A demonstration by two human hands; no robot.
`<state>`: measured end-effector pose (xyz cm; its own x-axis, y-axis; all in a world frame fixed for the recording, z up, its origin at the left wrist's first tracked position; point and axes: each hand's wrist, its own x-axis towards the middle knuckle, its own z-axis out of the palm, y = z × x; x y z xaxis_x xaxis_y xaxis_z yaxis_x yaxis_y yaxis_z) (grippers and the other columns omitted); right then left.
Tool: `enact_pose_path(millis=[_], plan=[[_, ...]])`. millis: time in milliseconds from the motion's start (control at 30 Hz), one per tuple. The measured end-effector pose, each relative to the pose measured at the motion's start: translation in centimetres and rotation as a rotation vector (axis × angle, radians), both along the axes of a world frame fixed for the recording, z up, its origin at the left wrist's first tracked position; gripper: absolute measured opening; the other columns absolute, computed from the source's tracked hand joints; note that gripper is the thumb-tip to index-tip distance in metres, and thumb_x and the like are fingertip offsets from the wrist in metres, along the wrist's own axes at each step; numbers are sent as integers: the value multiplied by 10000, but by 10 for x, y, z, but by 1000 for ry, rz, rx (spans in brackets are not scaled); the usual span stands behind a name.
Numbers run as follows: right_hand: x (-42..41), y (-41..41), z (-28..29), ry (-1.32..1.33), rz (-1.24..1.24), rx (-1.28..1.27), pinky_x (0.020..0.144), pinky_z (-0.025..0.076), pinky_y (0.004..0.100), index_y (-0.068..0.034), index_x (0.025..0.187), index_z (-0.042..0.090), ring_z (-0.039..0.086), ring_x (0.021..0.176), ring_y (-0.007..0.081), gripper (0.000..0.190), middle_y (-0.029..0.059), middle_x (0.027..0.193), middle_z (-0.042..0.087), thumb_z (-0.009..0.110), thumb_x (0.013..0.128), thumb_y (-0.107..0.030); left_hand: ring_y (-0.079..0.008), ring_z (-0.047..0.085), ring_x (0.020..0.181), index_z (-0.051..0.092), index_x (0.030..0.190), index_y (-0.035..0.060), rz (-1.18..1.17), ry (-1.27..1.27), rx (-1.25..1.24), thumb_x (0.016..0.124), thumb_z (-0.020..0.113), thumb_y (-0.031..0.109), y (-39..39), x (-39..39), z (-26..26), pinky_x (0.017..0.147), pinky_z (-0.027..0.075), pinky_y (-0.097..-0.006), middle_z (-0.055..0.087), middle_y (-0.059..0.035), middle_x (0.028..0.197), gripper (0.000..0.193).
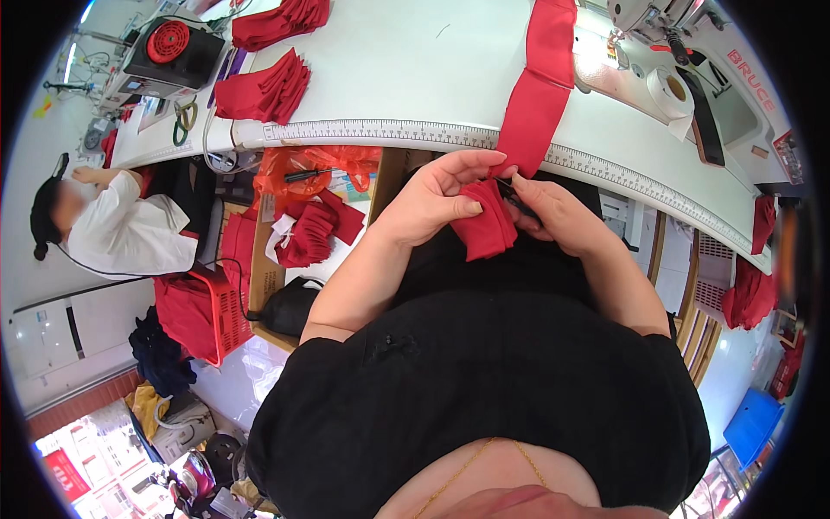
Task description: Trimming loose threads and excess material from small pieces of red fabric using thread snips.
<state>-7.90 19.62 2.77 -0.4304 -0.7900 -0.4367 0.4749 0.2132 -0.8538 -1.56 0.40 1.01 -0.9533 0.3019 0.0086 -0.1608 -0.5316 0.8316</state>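
Note:
My left hand (441, 194) is closed on a folded bundle of red fabric pieces (486, 220) at the table's front edge. Close beside it, my right hand (551, 207) holds a small dark tool, mostly hidden by the fingers; its kind is unclear. Its thumb and fingertip are at the fabric between the hands. From there a chain of red fabric pieces (535, 110) runs up across the white sewing table, over the measuring tape (415, 132) along its edge. Two stacks of red fabric pieces (262, 87) lie at the table's upper left.
A sewing machine (746, 84), a roll of white tape (671, 94) and a phone (707, 130) are at the right. Left below the table stand a cardboard box (259, 285) with red pieces and a red basket (224, 318). A co-worker (130, 220) sits further left.

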Motion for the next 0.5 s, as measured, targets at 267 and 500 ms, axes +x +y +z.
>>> enact_pose_path(millis=[267,500], plan=[[-1,4,12,-92,49,-39,421,198,167,-78,718,502,256,478,25,429,-63,584,358,425,882,-467,-120,569,917,519,1099,-41,55,-20,-374,727,581,-90,3,7,22,765,484,-230,570,-88,1061,380],[-1,3,14,-45,51,1,422,202,175,-101,629,462,256,465,26,430,-64,570,354,426,889,-442,-151,586,870,580,989,-46,100,23,-767,741,523,-94,5,12,38,769,496,-259,598,-87,952,260]])
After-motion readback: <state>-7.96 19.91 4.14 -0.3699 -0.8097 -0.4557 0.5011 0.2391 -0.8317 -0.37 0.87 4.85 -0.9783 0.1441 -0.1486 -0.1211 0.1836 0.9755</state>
